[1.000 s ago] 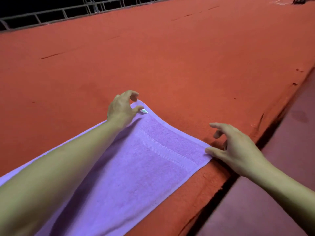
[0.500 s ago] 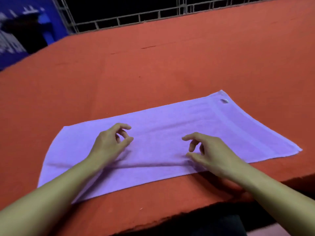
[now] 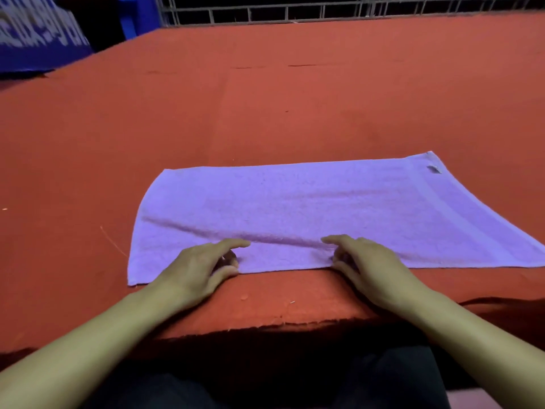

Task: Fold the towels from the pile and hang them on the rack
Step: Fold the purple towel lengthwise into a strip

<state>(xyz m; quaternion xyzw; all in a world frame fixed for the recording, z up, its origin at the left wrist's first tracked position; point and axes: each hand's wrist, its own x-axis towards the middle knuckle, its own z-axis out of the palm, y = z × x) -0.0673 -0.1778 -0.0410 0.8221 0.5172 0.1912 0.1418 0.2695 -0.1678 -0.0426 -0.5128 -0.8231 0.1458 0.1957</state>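
**Towel flat on the red table, both hands at its near edge**

The purple towel (image 3: pixel 309 208) lies spread on the red table (image 3: pixel 265 107), centre frame. I see my left hand (image 3: pixel 203 267) and right hand (image 3: pixel 365 264) low in the frame, forefingers stretched onto the cloth, thumbs at its near hem, pinching it. A small white tag (image 3: pixel 433 169) sits at the towel's upper right corner; I cannot read it. White lettering on the blue banner (image 3: pixel 35 33), upper left, is too blurred to read.

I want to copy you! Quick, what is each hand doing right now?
Left hand: pinching the near edge of the purple towel, thumb and fingers curled on it.
Right hand: pinching the same near edge too.
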